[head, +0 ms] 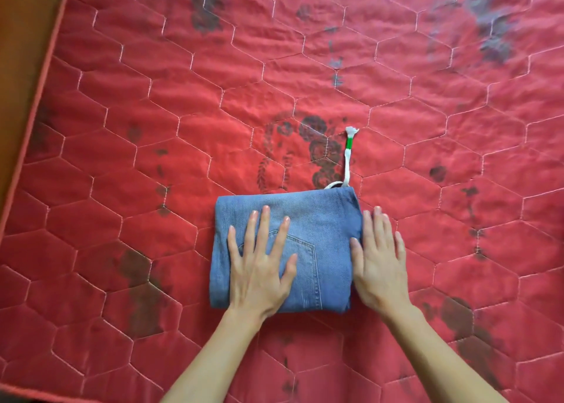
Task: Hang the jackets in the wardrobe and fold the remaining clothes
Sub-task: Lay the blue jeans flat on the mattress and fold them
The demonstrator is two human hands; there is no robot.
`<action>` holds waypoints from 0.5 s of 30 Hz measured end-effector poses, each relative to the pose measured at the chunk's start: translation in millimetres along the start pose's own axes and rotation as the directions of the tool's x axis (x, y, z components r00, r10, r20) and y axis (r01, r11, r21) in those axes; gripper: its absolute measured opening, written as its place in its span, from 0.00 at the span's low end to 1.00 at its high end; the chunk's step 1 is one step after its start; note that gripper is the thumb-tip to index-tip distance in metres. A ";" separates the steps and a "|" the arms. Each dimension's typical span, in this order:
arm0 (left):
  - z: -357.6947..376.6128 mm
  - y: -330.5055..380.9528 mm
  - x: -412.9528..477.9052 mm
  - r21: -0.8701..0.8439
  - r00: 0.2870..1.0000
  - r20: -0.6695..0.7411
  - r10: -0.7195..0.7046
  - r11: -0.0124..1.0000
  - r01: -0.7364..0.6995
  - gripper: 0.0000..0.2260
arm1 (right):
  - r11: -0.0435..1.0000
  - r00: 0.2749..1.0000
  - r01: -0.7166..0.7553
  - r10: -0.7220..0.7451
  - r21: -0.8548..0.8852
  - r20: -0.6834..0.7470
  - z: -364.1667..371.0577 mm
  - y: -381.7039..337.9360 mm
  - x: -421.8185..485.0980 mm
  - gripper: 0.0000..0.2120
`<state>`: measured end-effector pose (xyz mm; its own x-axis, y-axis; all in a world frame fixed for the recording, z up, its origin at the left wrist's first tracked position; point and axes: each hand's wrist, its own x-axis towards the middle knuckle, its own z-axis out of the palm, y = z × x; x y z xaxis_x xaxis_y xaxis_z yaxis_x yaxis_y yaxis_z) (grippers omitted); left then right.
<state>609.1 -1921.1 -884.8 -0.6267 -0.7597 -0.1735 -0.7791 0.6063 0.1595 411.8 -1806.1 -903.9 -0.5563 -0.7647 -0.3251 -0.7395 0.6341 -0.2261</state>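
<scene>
Folded jeans [320, 213] lower-middle on the red mattress [152, 97]. Left hand [259, 271] flat on top, right hand [378, 265] flat against its right edge, both grips apart.

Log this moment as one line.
left hand: flat on folded denim garment | right hand: flat at its right edge | white-green cord: sticks out past far edge | surface: red quilt

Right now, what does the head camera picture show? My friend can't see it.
A folded blue denim garment lies on a red hexagon-quilted bed cover, the left hand flat on top and the right hand flat against its right edge. A white cord with a green band pokes out from its far edge.
</scene>
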 end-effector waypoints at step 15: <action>9.6 -2.4 -5.3 0.088 0.998 -0.054 -0.029 0.996 0.033 0.29 | 0.975 0.984 0.135 -0.111 0.179 -0.137 15.2 -123.5 -27.6 0.27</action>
<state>614.2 -1916.4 -893.6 -0.6022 -0.7884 -0.1253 -0.7980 0.5989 0.0671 524.3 -1861.6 -880.9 -0.5171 -0.8391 -0.1688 -0.7281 0.5349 -0.4286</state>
